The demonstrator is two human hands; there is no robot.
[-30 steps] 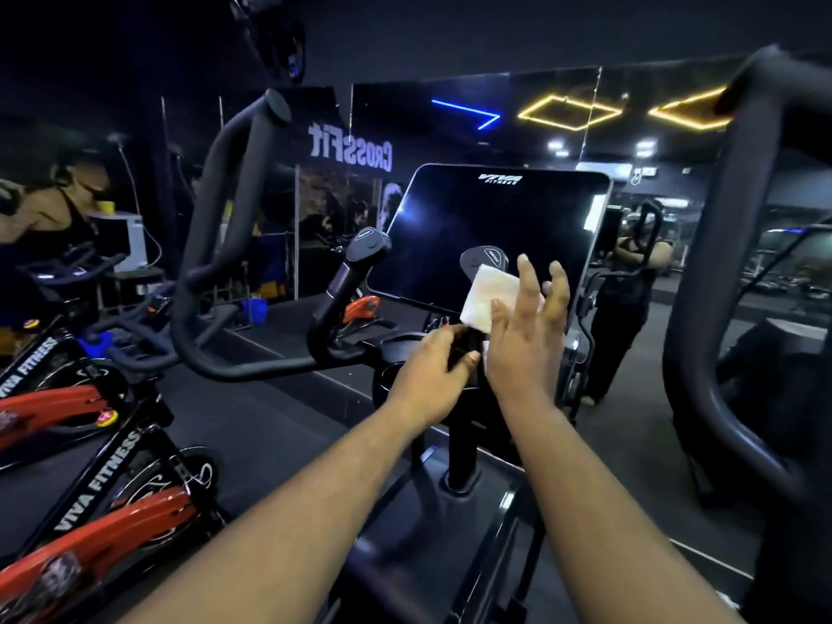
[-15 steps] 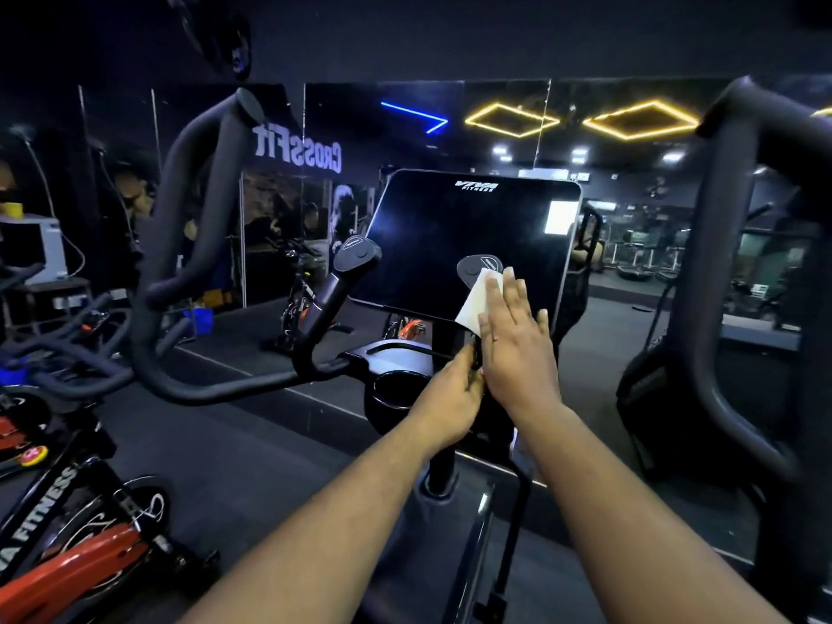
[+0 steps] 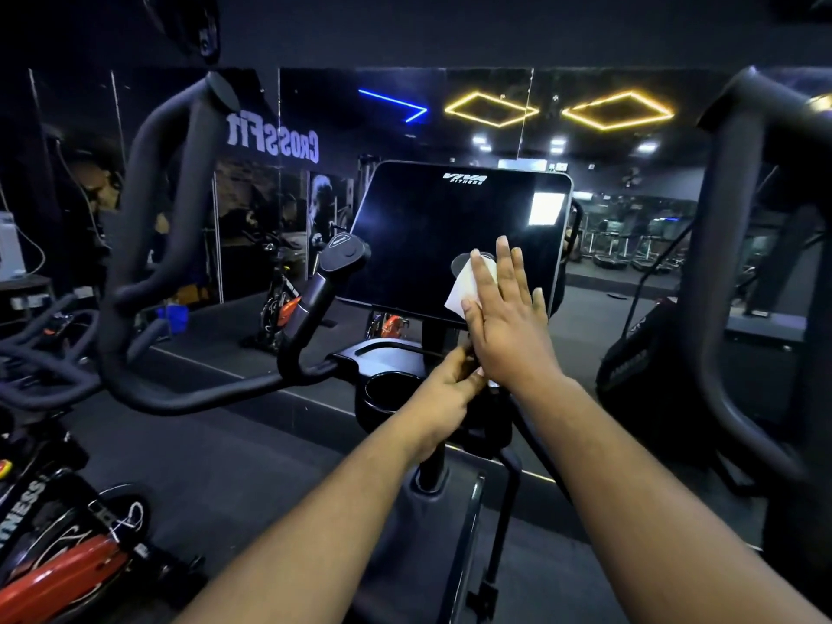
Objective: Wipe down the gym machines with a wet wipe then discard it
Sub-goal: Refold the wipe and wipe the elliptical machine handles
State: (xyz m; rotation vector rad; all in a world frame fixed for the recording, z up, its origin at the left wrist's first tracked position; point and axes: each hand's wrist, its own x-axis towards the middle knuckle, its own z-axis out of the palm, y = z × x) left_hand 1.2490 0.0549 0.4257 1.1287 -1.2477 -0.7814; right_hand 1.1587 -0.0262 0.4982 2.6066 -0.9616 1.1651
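Note:
A white wet wipe (image 3: 463, 288) lies flat against the lower right of the machine's black console screen (image 3: 432, 236). My right hand (image 3: 506, 317) presses it there with straight fingers spread over it, so most of the wipe is hidden. Just below, my left hand (image 3: 450, 389) curls its fingers on the console's dark base beside the round cup holder (image 3: 387, 389). What exactly the left fingers grip is hidden by the right wrist.
Black curved handlebars rise at the left (image 3: 157, 245) and right (image 3: 729, 272) of the console. A red and black spin bike (image 3: 58, 560) stands at the lower left. A wall mirror (image 3: 270, 195) behind reflects the gym and ceiling lights.
My right hand with the wipe slid lower and slightly right on the screen, fingers closing together. The left hand stayed at the console base. The view shifted a little to the right.

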